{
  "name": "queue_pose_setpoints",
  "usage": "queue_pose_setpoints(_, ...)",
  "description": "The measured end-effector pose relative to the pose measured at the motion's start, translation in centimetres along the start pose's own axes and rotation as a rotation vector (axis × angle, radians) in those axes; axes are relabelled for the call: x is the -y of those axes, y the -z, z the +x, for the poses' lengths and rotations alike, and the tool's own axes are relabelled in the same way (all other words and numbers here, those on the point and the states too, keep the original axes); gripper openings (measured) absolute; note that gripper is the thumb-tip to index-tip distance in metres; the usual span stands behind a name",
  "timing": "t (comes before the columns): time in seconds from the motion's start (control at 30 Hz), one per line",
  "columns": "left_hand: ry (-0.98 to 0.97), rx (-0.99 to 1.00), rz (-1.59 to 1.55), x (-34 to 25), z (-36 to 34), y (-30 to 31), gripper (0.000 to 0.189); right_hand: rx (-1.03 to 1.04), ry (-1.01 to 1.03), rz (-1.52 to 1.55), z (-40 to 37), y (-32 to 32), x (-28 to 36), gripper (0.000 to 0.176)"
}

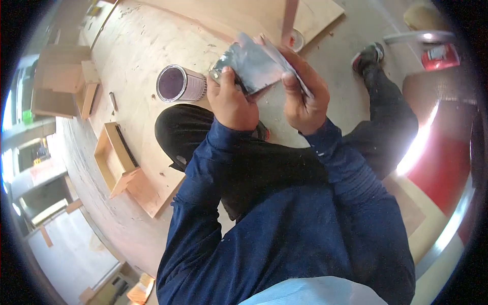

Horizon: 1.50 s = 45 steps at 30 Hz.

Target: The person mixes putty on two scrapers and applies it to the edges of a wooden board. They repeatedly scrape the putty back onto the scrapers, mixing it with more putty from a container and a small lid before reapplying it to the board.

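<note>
Up in front of my body, my left hand (231, 101) pinches a thin silvery sheet (256, 68) by its left part, thumb on top. The sheet has a dark, smeared left edge. On the other side, my right hand (307, 96) closes around a second thin flat piece (290, 70), seen nearly edge-on against the first. Its thumb lies along the near face while the fingers are hidden behind. Left of my left hand, an open tin (195, 85) with a printed label and dark, purplish inside stands on the floor near my knee.
A large wooden panel (320, 18) lies ahead, with a round white lid or tub (296, 39) near its edge. To the left are a wooden drawer-like box (109, 147), a small knife-like tool (113, 100) and a cabinet (61, 76). A red packet (441, 57) sits far right.
</note>
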State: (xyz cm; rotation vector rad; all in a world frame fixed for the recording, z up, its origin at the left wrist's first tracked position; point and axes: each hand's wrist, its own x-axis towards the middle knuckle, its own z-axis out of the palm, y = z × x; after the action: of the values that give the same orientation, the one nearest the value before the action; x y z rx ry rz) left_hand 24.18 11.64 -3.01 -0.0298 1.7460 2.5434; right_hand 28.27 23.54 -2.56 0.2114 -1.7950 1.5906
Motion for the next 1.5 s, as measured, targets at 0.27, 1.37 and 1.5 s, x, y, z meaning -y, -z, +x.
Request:
queue_pose_setpoints(0.27,-0.136,-0.163,-0.25,0.7,0.7,0.3,0.028,0.312,-0.018,-0.398,-0.9,1.4,-0.8,0.044)
queue_pose_setpoints(1.37,-0.526,-0.175,-0.034,-2.2,4.1,1.0,0.021,0.606,-0.027,-0.175,1.7,5.8,-6.6,0.045)
queue_pose_setpoints(1.5,-0.686,0.069,1.27,0.5,3.4,3.4,0.014,0.238,0.142,0.044,4.1,4.7,-3.2,0.036)
